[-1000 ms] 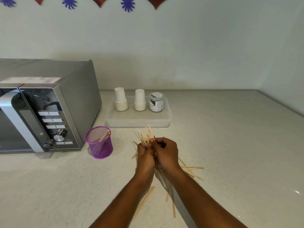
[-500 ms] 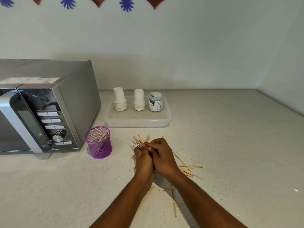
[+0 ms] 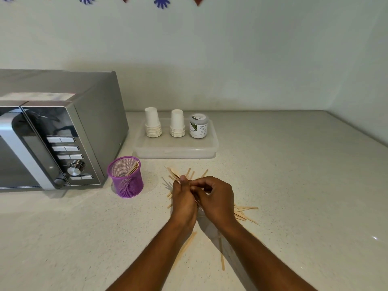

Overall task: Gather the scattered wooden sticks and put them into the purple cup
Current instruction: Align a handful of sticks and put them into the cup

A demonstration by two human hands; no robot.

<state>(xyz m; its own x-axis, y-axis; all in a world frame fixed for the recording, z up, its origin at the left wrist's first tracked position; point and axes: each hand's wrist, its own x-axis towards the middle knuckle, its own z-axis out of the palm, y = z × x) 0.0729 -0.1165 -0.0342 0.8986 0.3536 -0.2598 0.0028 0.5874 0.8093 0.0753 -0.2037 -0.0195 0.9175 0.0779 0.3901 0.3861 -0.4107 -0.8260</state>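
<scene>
A purple mesh cup (image 3: 126,177) stands on the counter beside the microwave, with a few wooden sticks leaning inside it. To its right, my left hand (image 3: 183,198) and my right hand (image 3: 216,196) press together around a bunch of wooden sticks (image 3: 177,174) whose tips fan out above my fingers. More loose sticks (image 3: 244,213) lie on the counter to the right of my right wrist. Others (image 3: 222,257) lie between my forearms, partly hidden by them.
A grey microwave (image 3: 54,131) fills the left side. Behind the sticks a clear lidded box (image 3: 176,148) carries two stacks of white paper cups (image 3: 153,124) and a small jar (image 3: 198,126). The pale counter meets walls at the back and right.
Both hands have dropped from slightly above the counter down onto it, still clasped on the bunch of sticks. The camera has shifted a little.
</scene>
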